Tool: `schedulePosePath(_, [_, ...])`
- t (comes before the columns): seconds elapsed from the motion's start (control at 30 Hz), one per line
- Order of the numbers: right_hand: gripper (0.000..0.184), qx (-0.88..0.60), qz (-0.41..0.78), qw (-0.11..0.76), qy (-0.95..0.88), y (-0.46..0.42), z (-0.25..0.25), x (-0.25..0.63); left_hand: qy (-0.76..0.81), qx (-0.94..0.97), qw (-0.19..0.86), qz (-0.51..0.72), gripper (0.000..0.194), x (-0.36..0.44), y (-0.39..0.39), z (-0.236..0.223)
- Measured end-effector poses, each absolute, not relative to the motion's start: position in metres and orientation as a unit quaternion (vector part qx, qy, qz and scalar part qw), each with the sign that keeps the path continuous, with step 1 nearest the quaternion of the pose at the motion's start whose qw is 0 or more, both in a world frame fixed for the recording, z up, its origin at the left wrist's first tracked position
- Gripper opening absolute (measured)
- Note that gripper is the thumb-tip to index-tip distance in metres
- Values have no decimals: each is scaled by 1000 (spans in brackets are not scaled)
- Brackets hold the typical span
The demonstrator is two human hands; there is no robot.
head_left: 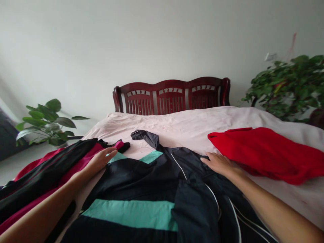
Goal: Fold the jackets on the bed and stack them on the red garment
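A navy jacket [141, 177] with teal panels and white piping lies spread on the bed in front of me. One sleeve is folded across its right part, and the collar end points toward the headboard. My left hand [102, 158] rests at the jacket's upper left edge, by a teal patch, fingers stretched out and thumb a little apart. On the jacket's upper right edge lies my right hand [218, 162], palm down with its fingers extended. Neither hand visibly grips the cloth. The fingers' undersides are hidden.
Left of the jacket lie black and magenta clothes [60, 165]. A folded red garment [268, 153] lies to the right. Beneath is a pale pink bedsheet [187, 126], with a dark wooden headboard [172, 98] behind. Leafy plants [47, 121] stand at both sides.
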State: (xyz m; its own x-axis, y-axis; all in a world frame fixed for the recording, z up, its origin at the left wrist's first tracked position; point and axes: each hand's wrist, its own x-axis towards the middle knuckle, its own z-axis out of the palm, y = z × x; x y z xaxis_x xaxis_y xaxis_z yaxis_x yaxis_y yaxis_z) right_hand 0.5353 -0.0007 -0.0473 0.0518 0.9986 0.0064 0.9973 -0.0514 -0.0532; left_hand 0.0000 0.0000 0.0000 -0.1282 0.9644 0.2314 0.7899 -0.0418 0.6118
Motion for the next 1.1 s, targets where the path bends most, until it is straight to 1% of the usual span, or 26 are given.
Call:
schedulePosePath(0.13, [45, -723, 2, 33, -690, 11, -50, 521, 667, 689, 122, 254, 62, -30, -22, -18])
schedulePosePath(0.2, [39, -714, -10, 32, -699, 14, -52, 516, 679, 689, 106, 231, 68, -40, -25, -28])
schedulePosePath(0.23, [35, -710, -23, 31, -703, 15, -53, 516, 686, 689, 92, 213, 67, -45, -26, -34])
schedulePosePath(0.3, [31, -716, -52, 31, -696, 16, -57, 520, 694, 700, 40, 163, 58, -54, -25, -47])
schedulePosePath(0.37, [32, -743, -65, 33, -666, 17, -62, 528, 693, 711, -18, 113, 47, -64, -24, -59])
schedulePosePath(0.43, [34, -769, -69, 29, -635, 18, -69, 538, 693, 713, -55, 91, 43, -75, -21, -70])
schedulePosePath(0.5, [35, -778, -81, 28, -622, 19, -76, 545, 698, 707, -69, 90, 47, -84, -17, -79])
schedulePosePath(0.6, [34, -776, -99, 31, -621, 21, -84, 550, 714, 689, -107, 61, 58, -86, -7, -84])
schedulePosePath(0.67, [34, -770, -92, 31, -631, 21, -84, 553, 724, 678, -121, 36, 59, -77, -3, -83])
schedulePosePath(0.77, [37, -754, -68, 22, -654, 16, -79, 557, 717, 690, -89, 39, 47, -53, -10, -76])
schedulePosePath(0.83, [45, -733, -71, 37, -675, 5, -73, 561, 707, 702, -53, 64, 44, -38, -25, -75])
schedulePosePath(0.9, [54, -703, -88, 85, -701, -14, -67, 566, 709, 696, 4, 114, 47, -28, -48, -79])
schedulePosePath(0.93, [54, -688, -92, 117, -710, -27, -64, 569, 712, 688, 33, 139, 50, -26, -60, -82])
schedulePosePath(1.0, [48, -669, -74, 174, -719, -57, -60, 574, 717, 664, 91, 192, 55, -26, -83, -91])
schedulePosePath(1.1, [42, -663, 3, 213, -718, -107, -58, 579, 719, 592, 214, 296, 66, -28, -110, -100])
